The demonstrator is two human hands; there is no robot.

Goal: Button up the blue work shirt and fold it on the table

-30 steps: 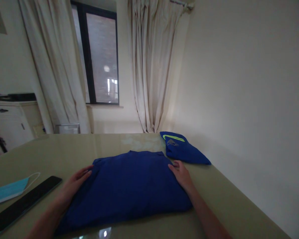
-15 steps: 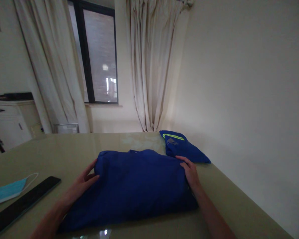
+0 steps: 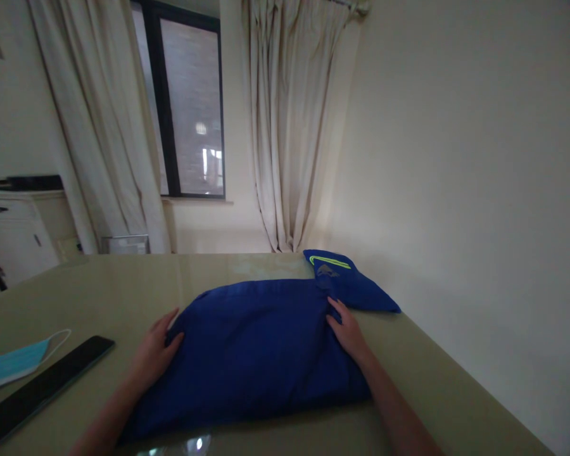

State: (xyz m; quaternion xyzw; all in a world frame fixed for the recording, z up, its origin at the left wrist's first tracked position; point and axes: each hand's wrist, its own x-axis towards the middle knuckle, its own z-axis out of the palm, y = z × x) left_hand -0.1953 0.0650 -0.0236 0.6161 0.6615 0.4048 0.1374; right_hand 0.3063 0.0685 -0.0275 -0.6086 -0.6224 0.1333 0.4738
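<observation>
A folded dark blue garment (image 3: pixel 256 345) lies on the olive table (image 3: pixel 123 285) in front of me. My left hand (image 3: pixel 154 348) rests at its left edge, fingers slightly apart and tucked against the cloth. My right hand (image 3: pixel 346 332) presses flat on its right edge, fingers stretched out. The garment's far right corner touches a second folded blue piece (image 3: pixel 349 282) with a neon yellow stripe, lying near the wall.
A black flat device (image 3: pixel 38 389) and a light blue face mask (image 3: pixel 14 364) lie at the left of the table. A wall runs along the table's right side. Curtains (image 3: pixel 285 126) and a window stand behind; a white cabinet (image 3: pixel 14 228) is at far left.
The blue garment has slid away from me and to the right, now reaching the striped piece. Both hands moved with it along its side edges.
</observation>
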